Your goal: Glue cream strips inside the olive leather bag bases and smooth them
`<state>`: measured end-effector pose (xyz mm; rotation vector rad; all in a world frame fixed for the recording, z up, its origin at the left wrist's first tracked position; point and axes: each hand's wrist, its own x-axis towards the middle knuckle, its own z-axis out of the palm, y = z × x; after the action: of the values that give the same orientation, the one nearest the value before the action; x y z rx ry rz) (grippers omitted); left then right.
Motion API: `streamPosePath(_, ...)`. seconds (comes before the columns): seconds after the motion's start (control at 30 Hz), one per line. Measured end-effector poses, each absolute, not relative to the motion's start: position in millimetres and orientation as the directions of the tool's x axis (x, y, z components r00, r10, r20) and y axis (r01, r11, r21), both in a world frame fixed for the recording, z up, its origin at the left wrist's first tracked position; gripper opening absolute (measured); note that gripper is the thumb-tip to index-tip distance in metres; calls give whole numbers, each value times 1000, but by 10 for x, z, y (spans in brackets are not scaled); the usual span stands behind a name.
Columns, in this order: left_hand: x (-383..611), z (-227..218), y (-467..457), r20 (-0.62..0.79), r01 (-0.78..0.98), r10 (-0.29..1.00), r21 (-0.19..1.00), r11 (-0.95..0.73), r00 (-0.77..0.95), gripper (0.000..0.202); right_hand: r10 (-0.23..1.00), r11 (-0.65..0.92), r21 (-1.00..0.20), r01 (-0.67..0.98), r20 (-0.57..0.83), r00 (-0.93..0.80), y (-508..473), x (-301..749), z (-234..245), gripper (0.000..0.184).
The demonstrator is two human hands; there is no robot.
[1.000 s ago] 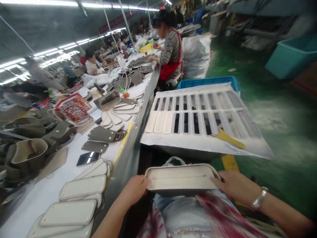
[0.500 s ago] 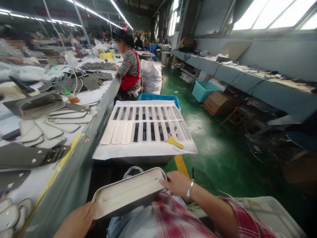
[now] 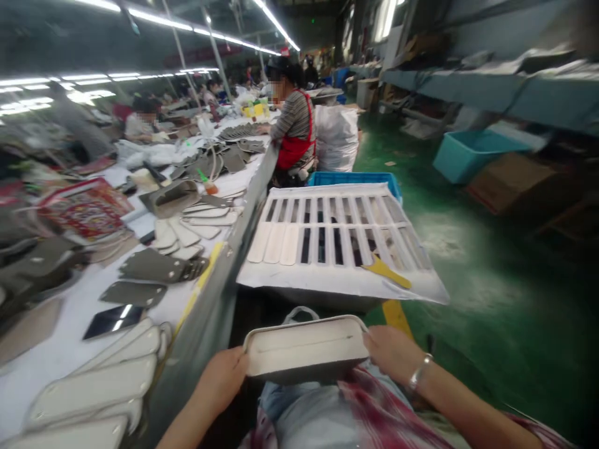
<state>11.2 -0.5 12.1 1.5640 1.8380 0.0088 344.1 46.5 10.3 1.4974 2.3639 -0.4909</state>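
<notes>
Above my lap is a shallow bag body [image 3: 306,352] with a long cream base panel facing up, rounded corners and a dark grey side towards me. My left hand [image 3: 224,377] grips its left end, and my right hand [image 3: 395,352], below a silver bracelet, pinches its right end. Both sets of fingertips are partly hidden by the rim. Just beyond stands a white slotted rack [image 3: 337,277]. Three cream rounded panels [image 3: 265,243] lie on its left part, and a yellow forked tool [image 3: 387,272] rests near its right front edge.
On the white table [image 3: 60,349] to the left lie stacked cream panels [image 3: 100,390], grey pieces [image 3: 150,265], a phone [image 3: 112,321] and a glue bottle [image 3: 209,186]. A co-worker in a red apron [image 3: 297,153] sits beyond the rack. A turquoise bin [image 3: 472,156] stands on the right.
My view has swung left, so the table shows more. The bag body, tilted before, is now nearly level between my hands, with both hands still gripping its ends.
</notes>
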Motion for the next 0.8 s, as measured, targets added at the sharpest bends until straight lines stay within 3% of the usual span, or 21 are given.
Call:
streamPosePath(0.1, 118, 170, 18, -462, 875, 886, 412, 253, -39, 28, 809, 388, -233, 892, -377, -450, 505, 3478, 18, 25)
streamPosePath(0.17, 76, 161, -14, -493, 846, 869, 448, 289, -35, 33, 826, 230, -382, 895, -409, -387, 511, 3495, -11, 31)
streamPosePath(0.27, -24, 115, -68, -596, 644, 801, 632, 431, 49, 53, 781, -117, -567, 815, -560, -278, 508, 3512, -6, 48)
streamPosePath(0.33, -73, 78, -78, -636, 450, 766, 713, 538, 92, 65, 733, -260, -612, 747, -629, -260, 518, 3531, -2, 56)
streamPosePath(0.4, -83, 43, -73, -644, 381, 761, 724, 575, 75, 68, 714, -323, -618, 716, -656, -245, 538, 3561, -17, 62)
streamPosePath(0.57, -20, -10, -87, -530, 611, 847, 685, 398, 43, 54, 716, -439, -645, 625, -672, -190, 542, 3633, -69, 71)
streamPosePath(0.67, -58, -71, -54, -463, 787, 882, 574, 226, 85, 47, 707, -470, -643, 605, -685, -178, 539, 3636, -49, 70)
streamPosePath(0.8, -103, -152, 23, -409, 860, 898, 504, 75, 161, 47, 751, -300, -576, 760, -634, -184, 523, 3585, 88, 59)
